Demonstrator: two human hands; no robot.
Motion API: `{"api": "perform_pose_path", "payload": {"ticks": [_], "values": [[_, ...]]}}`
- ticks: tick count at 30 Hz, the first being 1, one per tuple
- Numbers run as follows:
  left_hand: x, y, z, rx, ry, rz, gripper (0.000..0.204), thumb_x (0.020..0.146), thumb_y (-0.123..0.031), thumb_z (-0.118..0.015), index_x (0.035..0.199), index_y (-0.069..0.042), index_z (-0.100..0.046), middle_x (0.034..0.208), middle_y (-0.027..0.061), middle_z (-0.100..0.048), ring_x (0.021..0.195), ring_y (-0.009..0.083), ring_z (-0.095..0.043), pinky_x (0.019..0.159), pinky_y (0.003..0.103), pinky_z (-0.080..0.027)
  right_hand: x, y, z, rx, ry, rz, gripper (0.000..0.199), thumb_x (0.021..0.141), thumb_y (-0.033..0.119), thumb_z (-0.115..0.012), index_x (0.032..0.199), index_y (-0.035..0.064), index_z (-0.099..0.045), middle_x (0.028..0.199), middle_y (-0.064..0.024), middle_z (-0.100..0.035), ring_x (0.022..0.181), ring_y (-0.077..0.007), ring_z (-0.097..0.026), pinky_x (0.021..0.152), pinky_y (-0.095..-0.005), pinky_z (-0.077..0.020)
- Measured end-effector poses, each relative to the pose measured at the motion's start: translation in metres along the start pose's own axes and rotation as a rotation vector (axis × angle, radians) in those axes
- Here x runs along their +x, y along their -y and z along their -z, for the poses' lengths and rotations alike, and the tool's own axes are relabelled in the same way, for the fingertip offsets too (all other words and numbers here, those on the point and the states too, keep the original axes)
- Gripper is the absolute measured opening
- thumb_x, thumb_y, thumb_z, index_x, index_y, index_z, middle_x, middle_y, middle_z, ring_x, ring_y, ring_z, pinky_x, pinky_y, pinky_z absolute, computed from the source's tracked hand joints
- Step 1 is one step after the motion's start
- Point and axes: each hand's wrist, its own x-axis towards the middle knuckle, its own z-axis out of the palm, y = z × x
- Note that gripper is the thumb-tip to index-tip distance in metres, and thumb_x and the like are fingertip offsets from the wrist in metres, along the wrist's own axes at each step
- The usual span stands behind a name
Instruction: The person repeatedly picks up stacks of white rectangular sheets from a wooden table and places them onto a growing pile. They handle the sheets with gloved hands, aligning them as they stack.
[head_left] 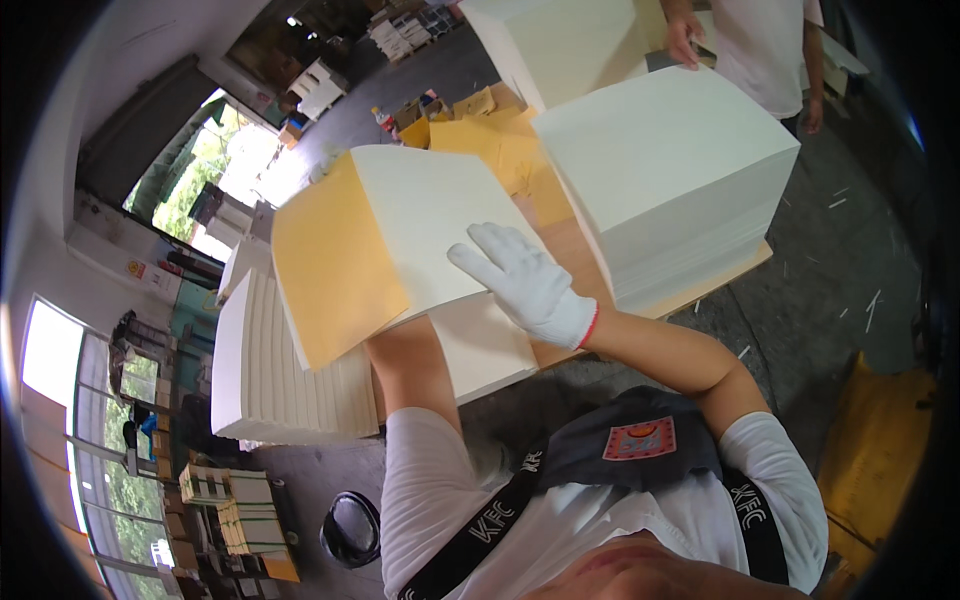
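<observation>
My right hand (525, 280), in a white knit glove with a red cuff edge, lies with its fingers stretched out on a large white paper sheet (430, 200). A yellow-orange sheet (335, 255) lies along the left side of the white one, its lower corner lifted. My left forearm (410, 365) reaches under these sheets, which hide the left hand and its fingers. Below them, part of a white paper stack (485, 345) shows. On the left stands a stack of white paper in fanned, stepped layers (290, 370).
At the right stands a tall white paper stack (680, 150) on a board, with a co-worker's hand (684, 40) at its far edge. Another big stack (570, 50) rises behind. Yellow paper (490, 150) lies on the table between. Paper scraps litter the dark floor (840, 250).
</observation>
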Motion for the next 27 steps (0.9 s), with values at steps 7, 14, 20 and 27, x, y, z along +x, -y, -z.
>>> {"api": "perform_pose_path", "payload": {"ticks": [7,14,20,27], "values": [[0.058,-0.011,0.015,0.064,-0.072,-0.138,0.047,0.103,-0.042,-0.046,0.136,-0.010,-0.051,0.114,0.0015,-0.064,0.111,0.0218,-0.058,0.094,0.038,-0.049,-0.027,0.011,-0.024,0.556,0.059,-0.308,0.048,0.093,0.019,-0.059,0.138,0.0047,-0.051,0.136,-0.0233,-0.050,0.126,-0.0380,-0.052,0.103,-0.0402,-0.0457],[0.090,-0.037,0.080,0.965,0.597,-0.006,0.044,0.101,-0.028,-0.050,0.140,-0.008,-0.048,0.116,0.0044,-0.064,0.108,0.0195,-0.058,0.094,0.035,-0.048,0.010,-0.011,-0.020,1.267,-0.034,-0.892,0.073,0.090,0.024,-0.068,0.149,-0.0044,-0.035,0.147,-0.0199,-0.047,0.136,-0.0275,-0.047,0.112,-0.0350,-0.0380],[0.038,-0.043,0.096,0.829,0.809,0.380,0.048,0.099,-0.021,-0.051,0.142,0.001,-0.051,0.136,0.0112,-0.060,0.121,0.0165,-0.060,0.098,0.032,-0.050,0.019,-0.066,-0.043,1.035,0.007,-0.930,0.083,0.089,0.023,-0.070,0.155,-0.0017,-0.026,0.148,-0.0199,-0.046,0.137,-0.0263,-0.047,0.115,-0.0358,-0.0385],[0.097,-0.039,0.080,0.924,0.777,0.524,0.043,0.093,-0.015,-0.062,0.134,-0.003,-0.057,0.113,0.0069,-0.067,0.103,0.0143,-0.062,0.082,0.031,-0.053,0.041,-0.079,-0.067,1.397,0.063,-0.956,0.063,0.094,0.018,-0.067,0.148,-0.0018,-0.042,0.139,-0.0115,-0.057,0.125,-0.0197,-0.056,0.105,-0.0295,-0.0455]]}}
